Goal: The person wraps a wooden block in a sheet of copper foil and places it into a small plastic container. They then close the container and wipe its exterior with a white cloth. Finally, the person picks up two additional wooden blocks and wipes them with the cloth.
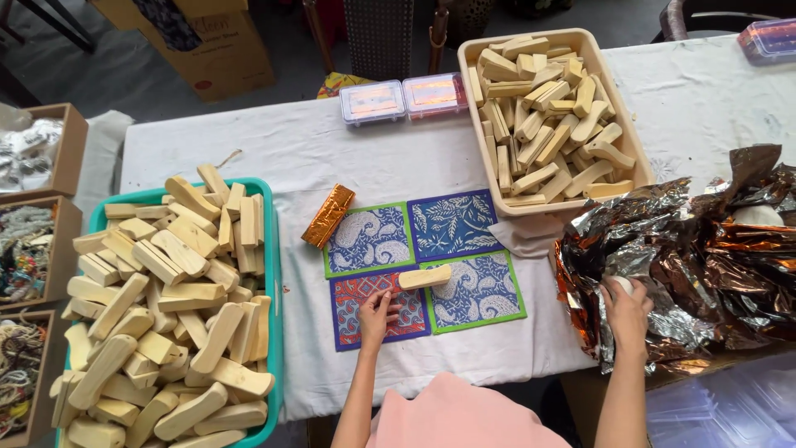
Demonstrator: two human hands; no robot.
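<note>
A: What takes up the most room around the patterned mats [427,270]?

B: The worktop [307,149] under its white cloth, naturally. Then, left of the mats, a teal tray [272,274] heaped with pale wooden blocks. Behind and right of the mats is a beige bin [618,124] of the same blocks. Right of the mats lies a crumpled sheet of copper and silver foil [705,257].

A: And the hands?

B: The left hand [377,314] rests on the red mat at the near left of the set, its fingers [388,300] lightly closed on the end of a single wooden block [424,277]. That block lies across the seam between the red mat and the blue one beside it. The right hand [628,314] is well right of the mats, at the foil's near edge, fingers curled into the foil around something pale; I cannot tell what it is.

A: Anything smaller?

B: A foil-wrapped block [328,216] lies touching the far left corner of the mats, tilted. Two clear lidded boxes [404,98] stand behind the mats, near the bin.

A: How would you handle this well?

B: I'd judge it best to keep the block flat and steady on the mats with the left hand, and to draw the foil out smoothly with the right, since it creases and tears easily.
</note>
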